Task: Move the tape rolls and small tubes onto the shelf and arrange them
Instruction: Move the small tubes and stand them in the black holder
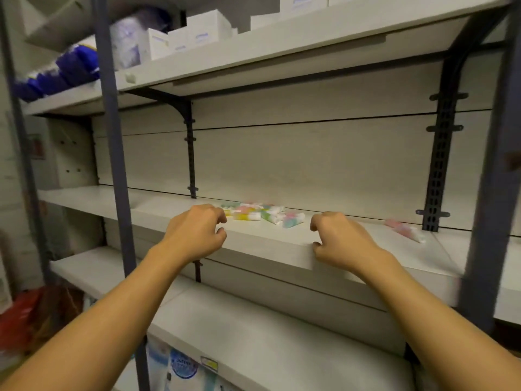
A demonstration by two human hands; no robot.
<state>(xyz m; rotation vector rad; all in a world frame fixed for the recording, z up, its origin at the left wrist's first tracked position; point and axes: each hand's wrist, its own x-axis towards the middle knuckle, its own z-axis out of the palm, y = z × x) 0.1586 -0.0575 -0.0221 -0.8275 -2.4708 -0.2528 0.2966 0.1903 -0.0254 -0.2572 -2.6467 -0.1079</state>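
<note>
A stockroom or shop back room: metal racks (112, 153) with adjustable white shelves (270, 244), stacked white boxes (194, 32) and blue packets (67, 71) stored above.

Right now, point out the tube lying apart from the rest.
The pink tube at the shelf's right end, near the dark bracket. The other tubes lie heaped between the two hands.

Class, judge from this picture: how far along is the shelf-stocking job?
Done: a heap of small tubes and one stray tube lie on the shelf. In hand: nothing; left hand and right hand hold nothing. Left: arranging the heap; no tape rolls visible.
</note>
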